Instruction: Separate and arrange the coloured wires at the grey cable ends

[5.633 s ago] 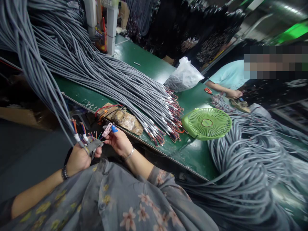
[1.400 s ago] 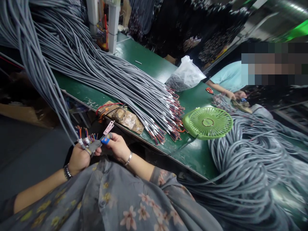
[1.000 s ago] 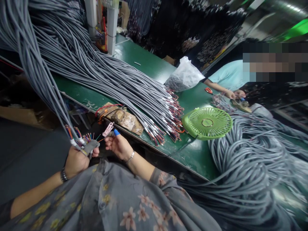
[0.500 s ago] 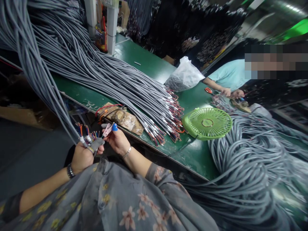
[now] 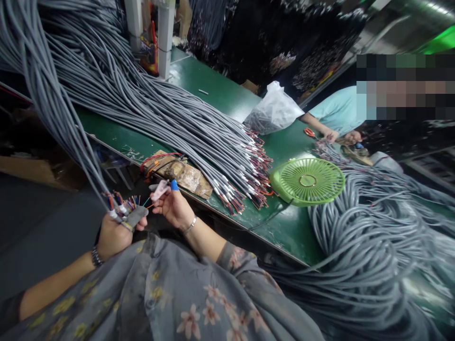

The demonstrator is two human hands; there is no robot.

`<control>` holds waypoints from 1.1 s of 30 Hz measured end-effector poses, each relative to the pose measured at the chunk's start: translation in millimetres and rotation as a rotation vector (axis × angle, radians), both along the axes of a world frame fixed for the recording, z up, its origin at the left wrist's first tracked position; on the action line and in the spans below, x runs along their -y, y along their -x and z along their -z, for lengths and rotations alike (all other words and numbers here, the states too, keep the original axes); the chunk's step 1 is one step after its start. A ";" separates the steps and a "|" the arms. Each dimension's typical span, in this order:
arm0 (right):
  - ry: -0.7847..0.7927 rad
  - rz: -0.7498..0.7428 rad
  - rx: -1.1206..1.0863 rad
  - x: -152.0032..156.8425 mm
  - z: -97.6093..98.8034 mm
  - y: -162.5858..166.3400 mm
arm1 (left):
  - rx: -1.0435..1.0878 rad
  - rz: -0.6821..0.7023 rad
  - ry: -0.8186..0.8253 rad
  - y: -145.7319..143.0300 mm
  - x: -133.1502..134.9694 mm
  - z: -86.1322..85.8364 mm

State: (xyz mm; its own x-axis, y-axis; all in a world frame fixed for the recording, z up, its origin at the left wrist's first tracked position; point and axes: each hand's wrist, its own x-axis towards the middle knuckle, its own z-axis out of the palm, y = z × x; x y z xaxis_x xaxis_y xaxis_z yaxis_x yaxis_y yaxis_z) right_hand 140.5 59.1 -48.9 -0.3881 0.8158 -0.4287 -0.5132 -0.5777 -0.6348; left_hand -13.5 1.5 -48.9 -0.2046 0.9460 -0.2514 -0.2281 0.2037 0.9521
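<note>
My left hand [image 5: 115, 237] is closed around the ends of several grey cables [image 5: 83, 156], which hang down from the upper left. A dark grey wrap covers its thumb. Beyond the white collars, thin coloured wires [image 5: 133, 201] fan out of the fist. My right hand [image 5: 174, 208] is just to the right, with a blue cover on one fingertip and a pale pink piece [image 5: 160, 189] at its forefinger. Its fingers pinch a thin orange wire [image 5: 150, 206] that runs across from the left hand. A green wire also spans the gap. The exact pinch is partly hidden.
A thick row of grey cables [image 5: 170, 109] lies on the green table [image 5: 220, 85]. Close by are a taped wooden board [image 5: 192, 180], a green fan [image 5: 307, 180] and a plastic bag [image 5: 273, 111]. Coiled cables [image 5: 359, 246] fill the right side. A co-worker's hands [image 5: 341, 137] handle wires opposite.
My left hand, with the cables, has shifted left and slightly down. My right hand has stayed nearly in place, so the gap between the hands is wider and the wires show across it.
</note>
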 end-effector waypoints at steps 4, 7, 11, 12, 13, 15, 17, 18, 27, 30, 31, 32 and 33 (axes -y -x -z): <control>-0.081 0.048 0.031 1.1 0.8 -1.5 | -0.090 -0.044 -0.099 -3.6 -7.4 -14.0; -0.088 0.076 0.038 2.7 2.7 -1.5 | -0.158 -0.028 -0.120 -7.5 -11.5 -19.4; -0.072 0.098 0.040 3.3 2.9 -1.3 | -0.183 -0.029 -0.147 -9.1 -13.7 -19.0; -0.074 0.104 0.044 3.3 2.8 -1.2 | -0.182 -0.037 -0.147 -8.8 -14.0 -18.4; -0.080 0.109 0.051 3.1 2.9 -1.0 | -0.181 -0.045 -0.146 -8.3 -14.3 -17.7; -0.097 0.122 0.067 2.4 3.6 -0.6 | -0.184 -0.047 -0.143 -7.2 -14.7 -15.8; -0.110 0.126 0.076 1.0 4.8 -0.1 | -0.200 -0.039 -0.148 -6.3 -14.9 -13.2; -0.111 0.122 0.073 0.0 5.5 0.3 | -0.213 -0.033 -0.154 -6.0 -15.0 -11.7; 0.020 0.196 -0.045 -6.7 6.1 8.6 | -0.283 0.028 -0.197 -8.8 -14.3 -10.4; 0.050 0.216 -0.066 -5.8 4.0 10.8 | -0.295 0.045 -0.192 -7.2 -11.9 -12.2; 0.056 0.218 -0.069 -5.4 3.3 11.2 | -0.298 0.048 -0.192 -6.4 -11.0 -12.2; 0.058 0.218 -0.070 -5.1 2.8 11.5 | -0.299 0.050 -0.191 -5.7 -10.2 -12.2; 0.059 0.220 -0.068 -4.8 2.3 11.7 | -0.296 0.052 -0.187 -5.2 -9.4 -12.2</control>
